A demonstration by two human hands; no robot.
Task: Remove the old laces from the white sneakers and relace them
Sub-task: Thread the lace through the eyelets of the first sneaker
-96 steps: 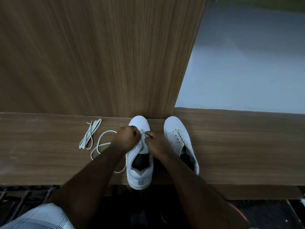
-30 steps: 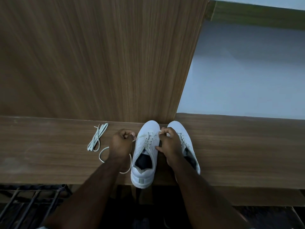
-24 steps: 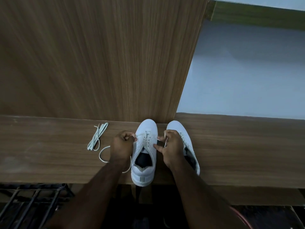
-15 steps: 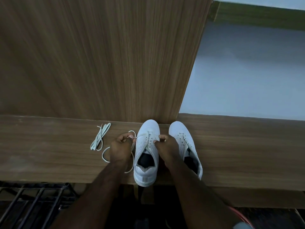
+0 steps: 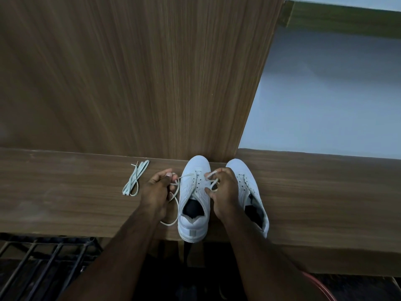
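Now both hands (image 5: 157, 192) around lace (image 5: 186, 175)

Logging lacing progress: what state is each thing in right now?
Left sneaker: on the shelf, partly laced.
Right sneaker: unlaced.
Lace: threaded, both ends held.
Spare lace: bundled, lying loose.
Left hand: grips lace.
Right hand: grips lace.

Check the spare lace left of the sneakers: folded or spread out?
Folded. The spare lace lies doubled into a narrow bundle on the wooden shelf, apart from the left hand.
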